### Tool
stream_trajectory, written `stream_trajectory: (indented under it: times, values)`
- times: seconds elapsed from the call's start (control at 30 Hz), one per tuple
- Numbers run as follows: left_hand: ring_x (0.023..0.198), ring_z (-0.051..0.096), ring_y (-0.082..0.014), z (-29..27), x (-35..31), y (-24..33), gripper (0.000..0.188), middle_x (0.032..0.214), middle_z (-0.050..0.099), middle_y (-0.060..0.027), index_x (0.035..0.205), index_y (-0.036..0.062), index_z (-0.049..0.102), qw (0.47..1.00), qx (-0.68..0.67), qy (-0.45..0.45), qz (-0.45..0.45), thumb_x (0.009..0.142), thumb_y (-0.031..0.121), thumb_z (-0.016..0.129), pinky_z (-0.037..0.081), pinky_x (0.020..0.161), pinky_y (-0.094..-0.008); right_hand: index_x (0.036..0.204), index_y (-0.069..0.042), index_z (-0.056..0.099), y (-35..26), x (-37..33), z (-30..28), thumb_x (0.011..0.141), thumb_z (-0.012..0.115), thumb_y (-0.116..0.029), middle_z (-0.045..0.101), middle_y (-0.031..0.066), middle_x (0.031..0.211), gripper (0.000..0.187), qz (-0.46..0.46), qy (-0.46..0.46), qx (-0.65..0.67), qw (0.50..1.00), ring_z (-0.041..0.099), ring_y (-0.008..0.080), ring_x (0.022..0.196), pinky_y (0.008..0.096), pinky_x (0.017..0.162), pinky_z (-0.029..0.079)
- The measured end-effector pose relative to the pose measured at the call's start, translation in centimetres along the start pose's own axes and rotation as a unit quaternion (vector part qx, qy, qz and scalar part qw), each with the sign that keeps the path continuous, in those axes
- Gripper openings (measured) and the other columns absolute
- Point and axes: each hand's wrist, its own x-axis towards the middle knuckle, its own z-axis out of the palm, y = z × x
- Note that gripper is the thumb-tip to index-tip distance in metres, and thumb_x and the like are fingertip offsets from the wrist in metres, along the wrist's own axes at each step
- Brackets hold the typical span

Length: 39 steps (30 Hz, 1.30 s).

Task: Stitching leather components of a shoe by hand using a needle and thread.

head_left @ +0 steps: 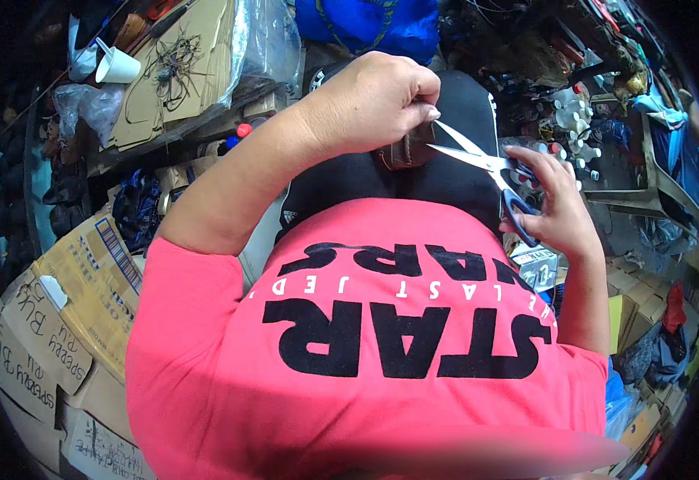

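Observation:
My right hand (553, 200) grips a pair of scissors (481, 160) with dark blue handles, fingers in the loops. The two blades are spread apart and point toward my left fingertips. My left hand (381, 100) is closed in a pinch over my lap. Whatever sits between its thumb and finger is too small to make out. Under the left hand, a brown leather-looking piece (409, 150) rests between my dark-clad thighs, partly hidden by the hand.
Left of me, a board stack (145, 120) carries a tangle of dark strands (177, 72) and a white cup (117, 66). Cardboard boxes (85, 288) lean at lower left. Several small bottles (573, 120) crowd the right side near a grey tray (645, 196). A blue bag (369, 28) lies ahead.

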Motion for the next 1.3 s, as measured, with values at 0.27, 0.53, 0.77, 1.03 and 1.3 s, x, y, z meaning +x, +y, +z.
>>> stream_trajectory:
  times: [0.27, 0.53, 0.77, 1.03, 1.3]
  values:
    - [0.070, 0.061, -0.0305, 0.0, 0.8, 1.0, 0.013, 0.074, 0.061, -0.0149, 0.080, 0.0003, 0.062, 0.998, 0.049, -0.013, 0.030, 0.081, 0.012, 0.068, 0.047, 0.063, -0.0361, 0.125, -0.016, 0.054, -1.7, 3.2, 0.5, 0.058, 0.083, -0.032, 0.061, 0.0069, 0.098, 0.075, -0.050, 0.000, -0.084, 0.995, 0.058, 0.0253, 0.095, 0.0381, 0.086, 0.036]
    - [0.072, 0.062, -0.0322, -0.3, 1.1, 0.8, 0.012, 0.075, 0.061, -0.0160, 0.079, 0.0006, 0.062, 0.998, 0.056, -0.021, 0.021, 0.080, 0.012, 0.068, 0.048, 0.064, -0.0381, 0.119, -0.014, 0.058, -2.0, 4.2, 1.0, 0.061, 0.083, -0.033, 0.062, 0.0068, 0.087, 0.066, -0.076, 0.010, -0.100, 0.992, 0.060, 0.0250, 0.086, 0.0382, 0.082, 0.038]
    - [0.066, 0.062, -0.0242, -1.8, 0.7, 1.0, 0.012, 0.070, 0.060, -0.0137, 0.079, 0.0005, 0.063, 0.998, 0.066, -0.009, 0.011, 0.082, 0.012, 0.067, 0.047, 0.061, -0.0339, 0.116, -0.012, 0.058, -1.3, 3.5, 0.5, 0.063, 0.082, -0.025, 0.066, 0.0082, 0.089, 0.060, -0.079, -0.008, -0.099, 0.992, 0.061, 0.0271, 0.082, 0.0372, 0.079, 0.039]
    - [0.065, 0.060, -0.0275, -10.7, -0.1, 0.6, 0.018, 0.069, 0.061, -0.0169, 0.076, -0.0026, 0.063, 0.964, 0.047, 0.258, 0.040, 0.086, 0.012, 0.063, 0.046, 0.063, -0.0372, 0.117, -0.010, 0.059, -2.1, 4.1, 0.0, 0.055, 0.085, -0.021, 0.066, 0.0070, 0.090, 0.068, -0.040, 0.045, -0.058, 0.996, 0.055, 0.0229, 0.073, 0.0338, 0.075, 0.038]
    - [0.076, 0.065, -0.0325, -21.7, -9.5, -16.2, 0.023, 0.079, 0.065, -0.0181, 0.082, 0.0029, 0.070, 0.874, 0.217, 0.381, -0.211, 0.086, 0.025, 0.065, 0.050, 0.070, -0.0401, 0.123, -0.006, 0.057, -1.2, 3.8, 0.3, 0.061, 0.082, -0.010, 0.061, 0.0042, 0.093, 0.067, 0.067, 0.064, 0.130, 0.987, 0.055, 0.0137, 0.084, 0.0286, 0.078, 0.045]
